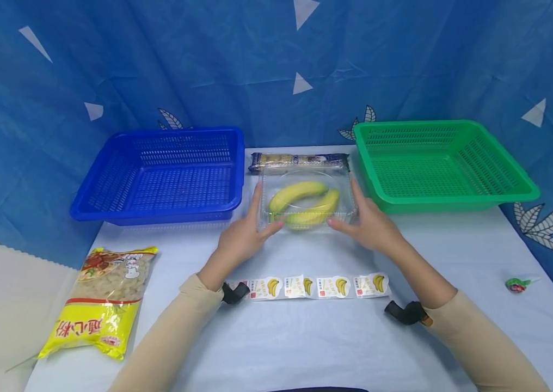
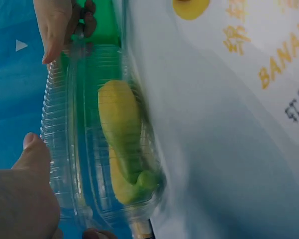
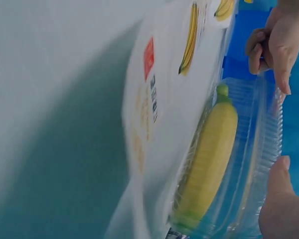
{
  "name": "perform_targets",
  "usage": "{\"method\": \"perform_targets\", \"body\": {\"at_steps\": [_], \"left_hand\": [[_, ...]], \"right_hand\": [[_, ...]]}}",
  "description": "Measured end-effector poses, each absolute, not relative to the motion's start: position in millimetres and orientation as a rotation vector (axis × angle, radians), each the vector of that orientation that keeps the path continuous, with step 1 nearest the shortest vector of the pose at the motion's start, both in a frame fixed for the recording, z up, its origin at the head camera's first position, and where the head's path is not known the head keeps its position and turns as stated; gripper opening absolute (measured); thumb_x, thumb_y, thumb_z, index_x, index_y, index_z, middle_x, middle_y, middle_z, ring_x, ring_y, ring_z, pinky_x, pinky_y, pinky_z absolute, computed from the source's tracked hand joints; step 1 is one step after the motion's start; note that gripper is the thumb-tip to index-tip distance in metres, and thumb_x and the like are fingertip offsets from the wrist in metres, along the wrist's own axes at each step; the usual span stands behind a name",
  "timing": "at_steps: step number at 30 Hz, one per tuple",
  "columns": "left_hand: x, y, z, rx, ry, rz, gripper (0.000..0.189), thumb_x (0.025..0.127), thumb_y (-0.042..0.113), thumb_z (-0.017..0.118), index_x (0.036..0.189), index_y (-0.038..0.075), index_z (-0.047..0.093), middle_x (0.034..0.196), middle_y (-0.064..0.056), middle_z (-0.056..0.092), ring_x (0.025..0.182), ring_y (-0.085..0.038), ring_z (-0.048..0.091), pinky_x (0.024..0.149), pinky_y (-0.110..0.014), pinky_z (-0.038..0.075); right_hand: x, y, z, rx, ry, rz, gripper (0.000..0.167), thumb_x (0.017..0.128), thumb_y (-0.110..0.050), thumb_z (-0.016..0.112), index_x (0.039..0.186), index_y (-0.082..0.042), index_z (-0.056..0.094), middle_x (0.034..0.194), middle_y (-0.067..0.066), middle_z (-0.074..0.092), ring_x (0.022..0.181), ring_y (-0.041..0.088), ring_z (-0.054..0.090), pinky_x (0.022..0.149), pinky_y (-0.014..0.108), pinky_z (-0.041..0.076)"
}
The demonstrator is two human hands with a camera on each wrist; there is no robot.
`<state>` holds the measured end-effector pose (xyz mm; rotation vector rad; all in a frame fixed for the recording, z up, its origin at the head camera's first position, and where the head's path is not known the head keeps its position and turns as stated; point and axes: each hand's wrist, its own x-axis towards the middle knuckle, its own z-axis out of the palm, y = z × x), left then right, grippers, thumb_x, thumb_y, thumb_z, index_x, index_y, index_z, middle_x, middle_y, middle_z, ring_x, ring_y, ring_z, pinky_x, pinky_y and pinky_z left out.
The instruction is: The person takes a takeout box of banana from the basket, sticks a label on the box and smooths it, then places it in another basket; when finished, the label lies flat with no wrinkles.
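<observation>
clear box point(image 1: 276, 179) gripped from both sides

left hand point(image 1: 239, 237) and right hand point(image 1: 374, 226) hold it, fingers along its sides, between blue basket point(image 1: 169, 214) and green basket point(image 1: 458, 202); light, matched pressure should keep the bananas point(image 1: 298, 191) inside steady.

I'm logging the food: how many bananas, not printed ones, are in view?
2. Both lie in the clear box held between the left hand and right hand: the back banana, and the front banana nearer the person. None seems hidden.
</observation>
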<state>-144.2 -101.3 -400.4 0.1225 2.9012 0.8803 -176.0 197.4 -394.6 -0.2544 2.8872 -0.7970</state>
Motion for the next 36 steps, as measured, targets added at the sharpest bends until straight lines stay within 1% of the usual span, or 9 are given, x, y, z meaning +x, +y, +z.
{"method": "perform_targets", "body": {"at_steps": [4,6,8,12,13,15,20,26,36], "left_hand": [[-123,-110,-390,0.178,2.901,0.736,0.101,0.090,0.067,0.056,0.154,0.045,-0.018,0.073,-0.010,0.064,0.052,-0.022,0.052,0.045,-0.034,0.040],[-110,-115,-384,0.203,2.905,0.672,0.100,0.089,0.069,0.056,0.155,0.044,-0.014,0.078,-0.009,0.067,0.057,-0.021,0.057,0.046,-0.033,0.041],[-97,-122,-378,0.216,2.907,0.635,0.097,0.088,0.070,0.055,0.157,0.045,-0.009,0.098,-0.012,0.073,0.072,-0.025,0.066,0.053,-0.035,0.048],[-73,-140,-374,0.195,2.919,0.626,0.089,0.090,0.068,0.055,0.159,0.039,0.008,0.137,-0.014,0.062,0.113,-0.033,0.066,0.078,-0.048,0.056],[-69,-146,-374,0.180,2.924,0.625,0.086,0.090,0.066,0.057,0.159,0.036,0.014,0.139,-0.014,0.060,0.118,-0.034,0.064,0.083,-0.051,0.055],[-61,-156,-377,0.139,2.926,0.625,0.080,0.091,0.061,0.060,0.157,0.031,0.027,0.127,-0.012,0.066,0.106,-0.031,0.067,0.077,-0.048,0.055],[-50,-177,-388,0.078,2.900,0.624,0.065,0.088,0.051,0.071,0.144,0.026,0.050,0.094,-0.004,0.060,0.075,-0.018,0.052,0.058,-0.031,0.040],[-44,-188,-402,0.090,2.856,0.624,0.063,0.081,0.046,0.080,0.136,0.025,0.059,0.103,-0.003,0.059,0.080,-0.016,0.054,0.061,-0.032,0.044],[-42,-181,-412,0.075,2.806,0.647,0.055,0.076,0.037,0.085,0.126,0.025,0.064,0.092,0.000,0.053,0.074,-0.016,0.048,0.060,-0.030,0.037]], "right_hand": [[-160,197,-389,-0.217,2.942,-0.702,0.113,0.079,-0.075,0.064,0.154,-0.046,-0.015,0.152,0.032,0.034,0.109,0.056,0.058,0.062,0.055,0.055],[-153,197,-388,-0.231,2.974,-0.702,0.112,0.079,-0.075,0.064,0.157,-0.042,-0.008,0.151,0.029,0.038,0.110,0.052,0.059,0.064,0.056,0.055],[-145,195,-385,-0.275,2.997,-0.759,0.109,0.079,-0.074,0.065,0.160,-0.036,0.002,0.148,0.023,0.044,0.109,0.045,0.061,0.066,0.051,0.055],[-130,184,-378,-0.495,2.976,-0.987,0.091,0.085,-0.056,0.072,0.158,-0.027,0.025,0.108,0.012,0.060,0.079,0.024,0.056,0.061,0.032,0.048],[-127,180,-377,-0.563,2.953,-1.040,0.086,0.086,-0.052,0.073,0.156,-0.025,0.031,0.097,0.008,0.057,0.073,0.020,0.050,0.058,0.029,0.043],[-120,170,-375,-0.697,2.884,-1.105,0.077,0.088,-0.043,0.074,0.153,-0.023,0.037,0.084,0.003,0.050,0.067,0.016,0.043,0.057,0.026,0.039],[-106,139,-377,-0.881,2.647,-1.071,0.064,0.094,-0.040,0.068,0.150,-0.029,0.041,0.101,0.002,0.058,0.090,0.020,0.054,0.072,0.031,0.049],[-100,104,-396,-0.992,2.492,-0.946,0.052,0.097,-0.035,0.064,0.146,-0.031,0.047,0.128,0.001,0.058,0.120,0.021,0.053,0.098,0.043,0.047],[-96,78,-431,-1.093,2.433,-0.961,0.048,0.096,-0.032,0.066,0.141,-0.025,0.052,0.130,-0.003,0.055,0.117,0.012,0.051,0.101,0.037,0.045]]}}
